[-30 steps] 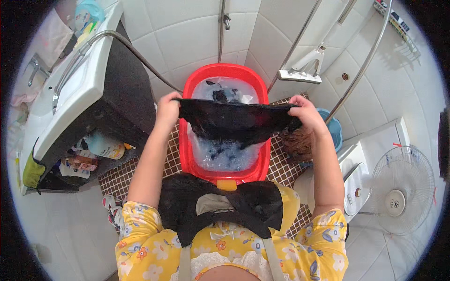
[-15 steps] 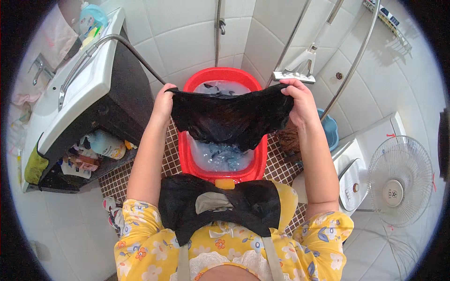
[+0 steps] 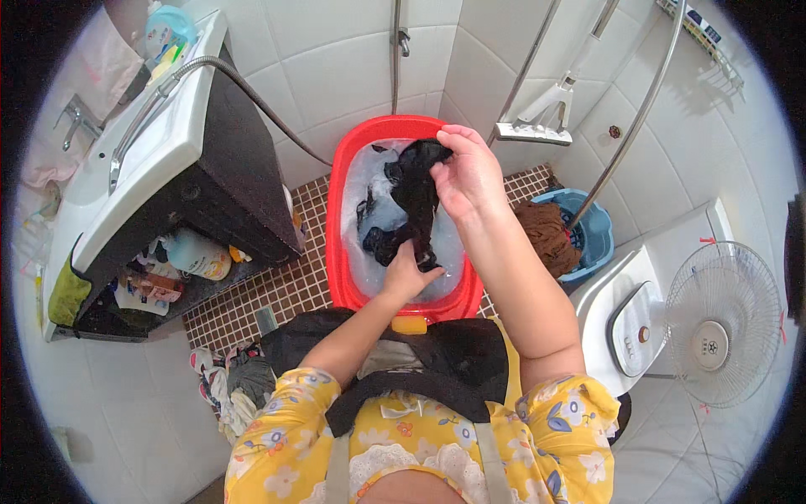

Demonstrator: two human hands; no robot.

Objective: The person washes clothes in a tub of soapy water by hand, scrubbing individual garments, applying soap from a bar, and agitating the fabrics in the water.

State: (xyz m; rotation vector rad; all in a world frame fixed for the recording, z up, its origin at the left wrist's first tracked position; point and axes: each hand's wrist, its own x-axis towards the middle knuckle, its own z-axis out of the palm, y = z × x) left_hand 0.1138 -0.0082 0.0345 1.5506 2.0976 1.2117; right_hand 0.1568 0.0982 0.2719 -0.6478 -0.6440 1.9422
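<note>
The left hand (image 3: 405, 275) is inside the near edge of the red tub (image 3: 337, 252), thumb spread away from the fingers, fingertips against the lower end of a black cloth (image 3: 417, 189); I cannot tell whether they grip it. Just outside that edge sits a yellow block (image 3: 410, 325), at its middle. The cloth stretches over the tub from near the lower edge toward the upper right, above cloudy water (image 3: 359, 270) where other dark fabric shows. The right hand (image 3: 467, 172), raised near the tub's right edge, has thumb and fingers pinched on the cloth's upper end. Off the tub's left edge, lower down, a pile of clothes (image 3: 245, 385) lies on the tiled floor (image 3: 243, 312). Beyond the right edge, brown fabric (image 3: 547, 238) leans against a blue bucket (image 3: 601, 235). Past the far right corner, a white mop head (image 3: 534, 133) stands by the wall.
</note>
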